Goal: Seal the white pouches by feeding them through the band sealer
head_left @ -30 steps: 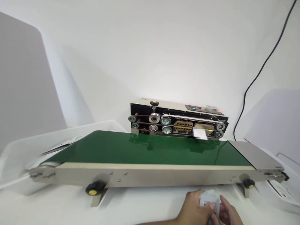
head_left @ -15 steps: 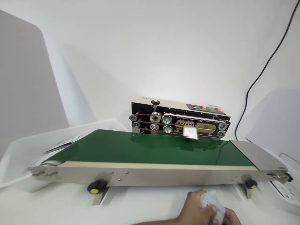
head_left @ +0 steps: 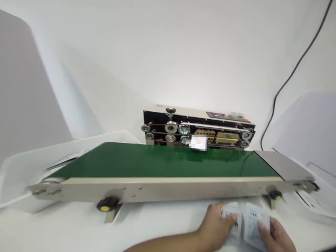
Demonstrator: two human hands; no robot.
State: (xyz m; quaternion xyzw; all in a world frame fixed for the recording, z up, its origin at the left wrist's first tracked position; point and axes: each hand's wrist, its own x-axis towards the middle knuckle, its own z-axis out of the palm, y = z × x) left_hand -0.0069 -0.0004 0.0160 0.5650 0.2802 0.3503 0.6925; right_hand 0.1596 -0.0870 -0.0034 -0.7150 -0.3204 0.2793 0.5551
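Observation:
Low in the head view, my left hand (head_left: pixel 216 224) pinches a small pale printed pouch (head_left: pixel 231 209), its thumb across the front. Just to the right, my right hand (head_left: pixel 279 236) grips a second printed pouch (head_left: pixel 253 224) by its right edge. A narrow gap parts the two pouches; the print is too blurred to read. Both hands are in front of a band sealer (head_left: pixel 199 115) with a green conveyor belt (head_left: pixel 157 161). At the sealer's rollers and belts, a white packet (head_left: pixel 198 142), partly pixelated, hangs over the conveyor's back edge.
A white bin (head_left: pixel 21 164) stands at the conveyor's left end, with flat packets in it. Another white bin (head_left: pixel 321 206) is at the right end. Black knobs (head_left: pixel 107 204) stick out from the conveyor's front. A black cable (head_left: pixel 294 66) runs down the wall.
The pouches, earlier bunched together between my hands, are now apart, one in each hand. My right hand has moved right. The white packet has travelled left along the sealer.

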